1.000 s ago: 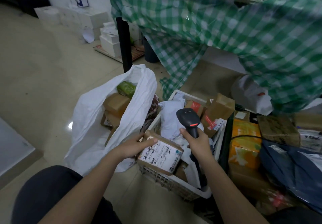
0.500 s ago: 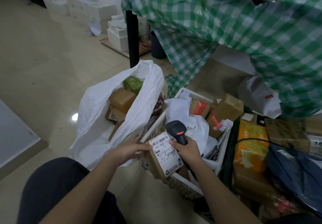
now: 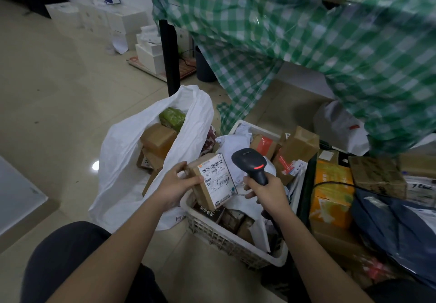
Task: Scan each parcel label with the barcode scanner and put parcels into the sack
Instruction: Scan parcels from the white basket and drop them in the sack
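My left hand grips a small brown cardboard parcel by its left side, the white barcode label facing up and right. My right hand holds the black barcode scanner by its handle, its head just right of the label with a red light lit on it. Both are above the white plastic basket full of parcels. The white sack stands open to the left, holding brown boxes and a green packet.
A table with a green checked cloth overhangs the back right; its black leg stands behind the sack. Orange and brown boxes and a dark blue bag crowd the right. White boxes are stacked at the back left.
The parcel was lifted from the basket and turned so its label faces the scanner. The scanner head came down close beside the label.
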A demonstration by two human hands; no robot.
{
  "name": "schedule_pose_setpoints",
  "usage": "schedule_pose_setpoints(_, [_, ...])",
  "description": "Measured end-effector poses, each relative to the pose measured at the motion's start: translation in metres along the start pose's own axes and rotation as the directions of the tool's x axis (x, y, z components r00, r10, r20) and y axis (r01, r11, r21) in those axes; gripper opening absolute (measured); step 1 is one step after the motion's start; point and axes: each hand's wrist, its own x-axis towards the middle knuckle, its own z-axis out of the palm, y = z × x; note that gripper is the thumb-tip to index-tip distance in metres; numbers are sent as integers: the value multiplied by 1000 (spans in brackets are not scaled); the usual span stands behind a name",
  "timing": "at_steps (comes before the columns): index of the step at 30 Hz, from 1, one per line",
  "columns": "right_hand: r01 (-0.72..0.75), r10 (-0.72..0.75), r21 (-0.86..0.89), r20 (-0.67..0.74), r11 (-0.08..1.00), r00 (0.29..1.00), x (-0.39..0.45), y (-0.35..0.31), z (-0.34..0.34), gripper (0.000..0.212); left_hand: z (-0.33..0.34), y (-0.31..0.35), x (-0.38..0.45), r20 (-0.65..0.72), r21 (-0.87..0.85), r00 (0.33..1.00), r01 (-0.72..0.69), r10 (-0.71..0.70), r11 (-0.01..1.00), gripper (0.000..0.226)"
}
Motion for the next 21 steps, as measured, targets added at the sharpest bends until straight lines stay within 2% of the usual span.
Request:
schedule_pose_setpoints(5, [22, -6, -97, 161, 995, 987, -27, -16, -10, 18, -6, 12, 7, -61, 34, 997, -52, 54, 998, 90])
schedule_pose_setpoints(21, [26, -4, -133, 164, 991, 987, -47, -22, -12, 21, -8, 17, -4, -74, 27, 991, -112, 114, 993, 92])
